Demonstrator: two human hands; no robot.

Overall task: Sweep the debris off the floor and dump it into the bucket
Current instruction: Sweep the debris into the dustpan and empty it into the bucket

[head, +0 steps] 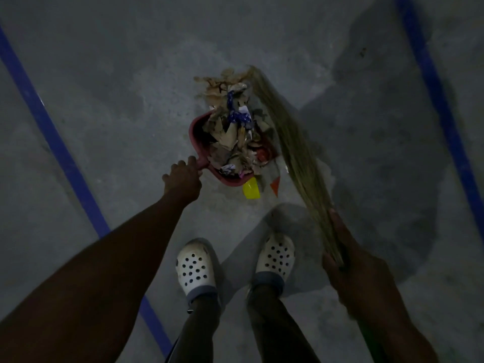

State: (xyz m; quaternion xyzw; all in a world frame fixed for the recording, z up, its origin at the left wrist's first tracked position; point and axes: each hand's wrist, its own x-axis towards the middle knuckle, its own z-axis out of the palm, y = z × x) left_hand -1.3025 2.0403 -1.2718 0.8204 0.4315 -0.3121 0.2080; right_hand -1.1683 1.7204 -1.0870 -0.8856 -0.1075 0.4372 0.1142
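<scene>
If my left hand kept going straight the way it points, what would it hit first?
Your left hand grips the dustpan handle, so probably the pan's wall, then the litter inside.

Nothing legible shows; the blue-and-white wrapper (242, 117) among the debris (230, 138) carries markings too dim and small to read.
</scene>
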